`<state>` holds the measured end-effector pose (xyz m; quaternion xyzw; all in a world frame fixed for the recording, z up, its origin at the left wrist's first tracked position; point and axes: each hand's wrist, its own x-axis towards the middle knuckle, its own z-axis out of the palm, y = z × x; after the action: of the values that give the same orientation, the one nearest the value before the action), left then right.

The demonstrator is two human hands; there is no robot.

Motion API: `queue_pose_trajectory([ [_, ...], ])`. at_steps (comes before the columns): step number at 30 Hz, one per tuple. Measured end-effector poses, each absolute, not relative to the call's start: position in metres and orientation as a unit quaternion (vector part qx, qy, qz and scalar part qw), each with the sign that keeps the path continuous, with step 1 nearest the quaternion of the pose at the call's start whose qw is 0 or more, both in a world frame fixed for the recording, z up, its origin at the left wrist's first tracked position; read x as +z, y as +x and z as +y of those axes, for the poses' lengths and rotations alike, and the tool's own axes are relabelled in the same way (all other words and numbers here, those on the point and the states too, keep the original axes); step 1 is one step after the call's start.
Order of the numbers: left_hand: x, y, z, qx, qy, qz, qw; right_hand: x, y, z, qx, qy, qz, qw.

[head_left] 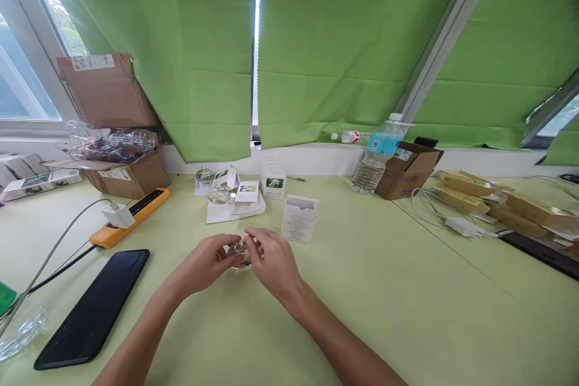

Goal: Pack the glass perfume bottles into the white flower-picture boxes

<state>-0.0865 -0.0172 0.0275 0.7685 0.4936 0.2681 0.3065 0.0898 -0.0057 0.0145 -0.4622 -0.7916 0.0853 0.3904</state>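
Observation:
Between my hands, a small round clear glass bottle [239,258] with a gold-coloured neck is at the table's middle. My left hand [210,262] is closed on the bottle's left side, thumb and fingers against the glass. Fingers of my right hand [274,262] are pinched at the gold-coloured top, partly hiding it. An open white carton [300,220] with printed text stands just beyond my right hand. Further back, two similar round glass bottles [219,195] are beside opened white packaging [246,193], and white boxes [274,186] with a plant picture stand in a row.
To the left are a black phone [93,307], an orange power strip [131,217] and a cardboard box [122,175] of plastic bottles. A large water bottle [377,160] leans by a brown box [407,172]. Flat yellowish packs [511,202] and a white charger [464,227] lie right.

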Motion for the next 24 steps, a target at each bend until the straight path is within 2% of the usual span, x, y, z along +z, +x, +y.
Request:
queue_pose_trajectory([
  [4, 0.023, -0.094, -0.014, 0.26, 0.74, 0.531, 0.32, 0.014, 0.112, 0.017, 0.118, -0.519, -0.738, 0.416],
  [13, 0.016, -0.099, -0.011, 0.229, 0.745, 0.54, 0.318, 0.003, 0.126, 0.026, 0.108, -0.542, -0.745, 0.374],
  [17, 0.019, -0.115, -0.004, 0.294, 0.699, 0.554, 0.343, 0.004, 0.126, 0.025, 0.106, -0.533, -0.756, 0.364],
  [20, 0.017, -0.129, 0.001, 0.329, 0.665, 0.603, 0.292, 0.004, 0.126, 0.025, 0.109, -0.531, -0.758, 0.363],
  [24, 0.009, -0.133, 0.002, 0.263, 0.708, 0.61, 0.239, 0.005, 0.125, 0.023, 0.11, -0.528, -0.761, 0.36],
])
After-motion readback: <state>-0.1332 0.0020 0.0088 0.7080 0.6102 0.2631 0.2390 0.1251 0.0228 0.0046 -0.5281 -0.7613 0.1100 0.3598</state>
